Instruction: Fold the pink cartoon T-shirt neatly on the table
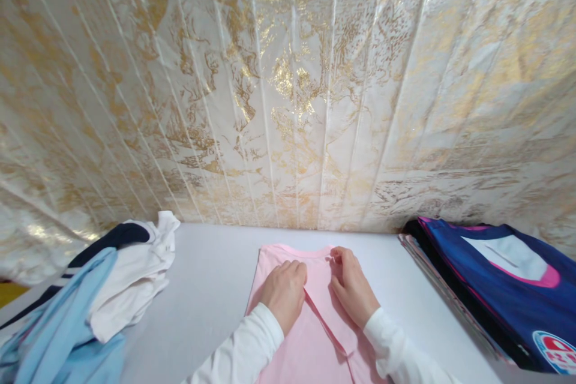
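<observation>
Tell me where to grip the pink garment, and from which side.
Probably pinch the pink garment at its far left corner, coming from the left: it lies flat, and that corner shows uncovered, beyond the left hand.

Honestly, no clear words or numbers can be read in this one. The only thing close is the round badge (557, 351) on the dark blue garment (508, 309), the top one in the folded stack over on the right. It's got chunky white shapes on red, with a pale blue ring around that, and the right edge of the view clips it. Whatever those white shapes spell, it's too blurry to tell.
</observation>
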{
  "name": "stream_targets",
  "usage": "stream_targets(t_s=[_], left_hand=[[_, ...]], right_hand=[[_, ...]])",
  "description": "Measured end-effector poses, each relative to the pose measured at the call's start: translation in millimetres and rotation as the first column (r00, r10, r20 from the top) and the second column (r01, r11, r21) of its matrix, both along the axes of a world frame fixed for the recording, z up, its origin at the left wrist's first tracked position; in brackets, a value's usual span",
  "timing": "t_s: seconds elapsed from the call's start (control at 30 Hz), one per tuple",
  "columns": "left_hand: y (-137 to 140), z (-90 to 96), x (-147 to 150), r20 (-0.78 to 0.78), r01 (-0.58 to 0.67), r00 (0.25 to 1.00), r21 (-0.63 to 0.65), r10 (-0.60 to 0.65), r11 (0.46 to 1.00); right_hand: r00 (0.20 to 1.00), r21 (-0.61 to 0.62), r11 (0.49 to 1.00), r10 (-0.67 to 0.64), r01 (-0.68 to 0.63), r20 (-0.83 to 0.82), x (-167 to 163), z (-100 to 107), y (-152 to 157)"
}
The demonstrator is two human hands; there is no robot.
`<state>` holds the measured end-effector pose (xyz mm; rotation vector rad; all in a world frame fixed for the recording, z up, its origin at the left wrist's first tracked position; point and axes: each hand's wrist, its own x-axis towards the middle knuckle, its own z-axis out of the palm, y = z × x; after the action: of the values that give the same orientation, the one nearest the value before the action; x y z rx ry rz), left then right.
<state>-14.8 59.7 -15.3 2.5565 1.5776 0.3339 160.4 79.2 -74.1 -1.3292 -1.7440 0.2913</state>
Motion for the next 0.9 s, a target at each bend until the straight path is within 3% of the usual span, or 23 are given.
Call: stream_targets(t_s=[0.1, 0.2, 0.33, 0.57, 0.77, 0.9], left_hand=[[-3.6, 3.6, 2.9, -0.031, -0.01, 0.999, 0.0, 0.01, 1.0], [-13.0, 2.7, 11.1, 0.021, 0.059, 0.998, 0.031, -0.06, 0.998], [-30.7, -11.7, 28.7, 0.114, 0.216, 0.969, 0.031, -0.219, 0.976], [-38.1, -33.1, 33.2, 0.09, 0.361, 0.93, -0.025, -0.357, 0.932], [-36.5, -35.1, 26.6, 0.101, 0.346, 0.937, -0.135, -0.334, 0.929], [-36.9, -37.4, 27.6, 0.114, 0.328, 0.943, -0.171, -0.312, 0.929]], right_hand=[[0.999, 0.0, 0.999, 0.034, -0.034, 0.026, -1.6, 2.1, -0.9], [0.998, -0.031, 0.998, 0.058, -0.057, 0.028, 0.0, 1.2, 0.0], [0.996, -0.102, 0.992, 0.067, -0.072, -0.053, 6.5, -1.4, 3.7], [0.983, -0.189, 0.974, 0.097, -0.126, -0.156, 12.8, 2.3, 7.7], [0.955, -0.212, 0.969, 0.058, -0.123, -0.289, 36.1, 13.5, 19.5], [0.959, -0.233, 0.958, 0.101, -0.165, -0.263, 60.9, 17.5, 30.9]])
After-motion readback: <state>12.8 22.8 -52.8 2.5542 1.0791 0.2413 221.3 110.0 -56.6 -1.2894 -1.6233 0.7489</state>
